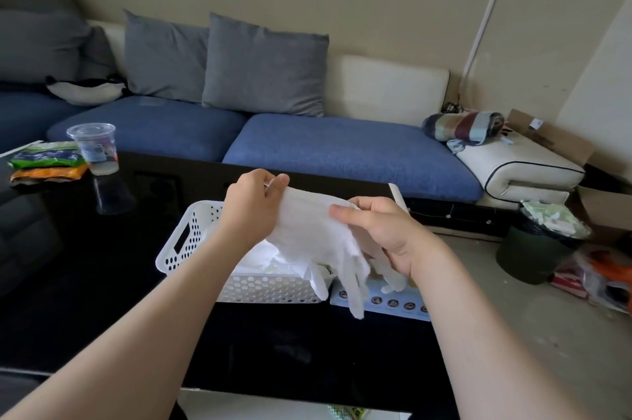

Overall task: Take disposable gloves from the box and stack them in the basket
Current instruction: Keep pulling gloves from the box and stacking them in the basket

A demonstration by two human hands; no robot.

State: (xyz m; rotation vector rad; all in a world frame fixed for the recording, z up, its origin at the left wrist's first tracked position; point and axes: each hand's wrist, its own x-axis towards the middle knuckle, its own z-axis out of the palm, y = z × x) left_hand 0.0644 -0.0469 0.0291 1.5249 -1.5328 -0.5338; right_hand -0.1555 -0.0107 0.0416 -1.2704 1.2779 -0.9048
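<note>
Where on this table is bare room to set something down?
Bare table: left of the basket toward the cup, and near strip before basket and glove box. Crowded: left hand and right hand hold a glove over the basket; snack packets beside the cup.

Mostly hidden behind white disposable glove (318, 231) and right hand (390, 238): pale blue cardboard glove box (383, 311), round icons too small to read. Partly covered by left hand (249, 210): white perforated plastic basket (191, 241).
</note>
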